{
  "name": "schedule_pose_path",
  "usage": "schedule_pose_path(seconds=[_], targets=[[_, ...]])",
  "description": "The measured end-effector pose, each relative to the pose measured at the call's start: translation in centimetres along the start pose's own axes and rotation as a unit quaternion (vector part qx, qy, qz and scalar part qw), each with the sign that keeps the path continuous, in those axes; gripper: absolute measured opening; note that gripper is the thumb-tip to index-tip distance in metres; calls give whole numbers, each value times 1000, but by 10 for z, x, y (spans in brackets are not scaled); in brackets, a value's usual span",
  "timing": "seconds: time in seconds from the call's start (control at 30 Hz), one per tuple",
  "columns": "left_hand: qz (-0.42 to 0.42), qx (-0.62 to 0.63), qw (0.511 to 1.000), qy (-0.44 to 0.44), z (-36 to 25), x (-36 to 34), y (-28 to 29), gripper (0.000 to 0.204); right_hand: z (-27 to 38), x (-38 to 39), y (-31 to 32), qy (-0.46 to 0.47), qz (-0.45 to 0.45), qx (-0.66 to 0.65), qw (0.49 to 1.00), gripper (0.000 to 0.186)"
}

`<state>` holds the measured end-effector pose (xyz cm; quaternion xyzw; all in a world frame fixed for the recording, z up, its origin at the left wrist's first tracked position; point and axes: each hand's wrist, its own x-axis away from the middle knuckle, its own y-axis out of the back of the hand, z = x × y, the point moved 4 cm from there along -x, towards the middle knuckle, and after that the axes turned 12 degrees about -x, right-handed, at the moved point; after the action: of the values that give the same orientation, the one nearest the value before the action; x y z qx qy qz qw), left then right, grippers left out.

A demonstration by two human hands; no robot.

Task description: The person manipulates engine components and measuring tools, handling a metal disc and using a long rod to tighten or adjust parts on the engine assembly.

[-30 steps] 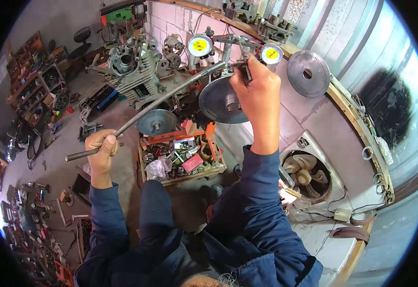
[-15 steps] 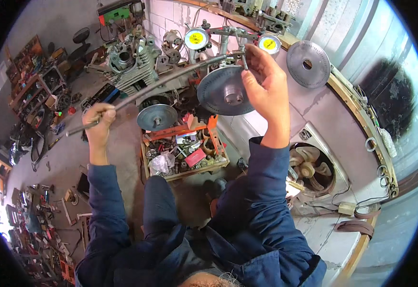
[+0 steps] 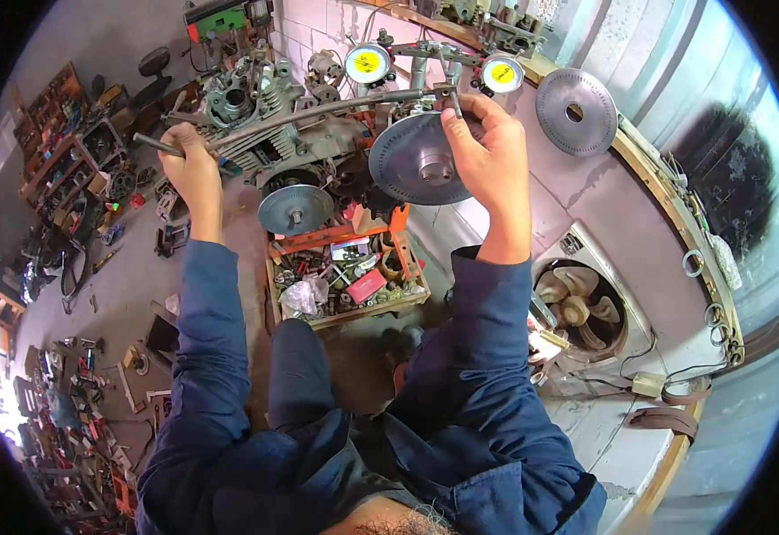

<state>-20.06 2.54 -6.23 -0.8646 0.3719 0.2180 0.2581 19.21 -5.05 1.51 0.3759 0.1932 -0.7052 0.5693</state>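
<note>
A long grey metal rod (image 3: 318,109) runs across in front of me at about the height of the gauges. My left hand (image 3: 192,168) is closed round it near its left end, which sticks out past the fingers. At the other end is a small dark metal fitting (image 3: 446,96), pinched between the thumb and fingers of my right hand (image 3: 495,159). Just below that hand is a large grey disc (image 3: 398,165) with a ring of marks near its rim and a round hub. A smaller disc (image 3: 295,210) with a central shaft sits lower left.
Two round dials (image 3: 367,64) with yellow faces stand behind the rod. A finned engine (image 3: 247,125) is at the far left. Below the discs lies a wooden tray (image 3: 345,319) of small parts. On the right are a fan (image 3: 577,308) and another disc (image 3: 577,112).
My left hand has moved up and away with the rod's left end, bringing the rod closer to level. My right hand stays near the fitting, with its fingers slightly shifted.
</note>
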Motion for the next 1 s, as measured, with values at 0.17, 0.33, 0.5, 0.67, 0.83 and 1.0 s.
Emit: schedule_pose_path(seconds=[0.17, 0.33, 0.5, 0.67, 0.83, 1.0], targets=[[-35, -88, 995, -32, -7, 3, 8, 35, 0, -1, 0, -16, 14, 2, 1000, 21], [26, -122, 990, 68, -32, 7, 7, 38, -3, -2, 0, -12, 20, -31, 999, 21], [125, -202, 955, 179, -31, 7, 23, 44, -3, -2, 0, -15, 12, -7, 1000, 21], [334, -66, 904, 259, -49, 14, 26, 55, -8, -4, 1, -11, 14, -29, 999, 20], [355, 325, 872, 89, -20, 16, 11, 56, -4, -4, 3, -21, 12, -14, 1000, 18], [256, 437, 846, 169, 0, 15, 3, 54, -6, -6, 4, 2, 21, -13, 1000, 17]])
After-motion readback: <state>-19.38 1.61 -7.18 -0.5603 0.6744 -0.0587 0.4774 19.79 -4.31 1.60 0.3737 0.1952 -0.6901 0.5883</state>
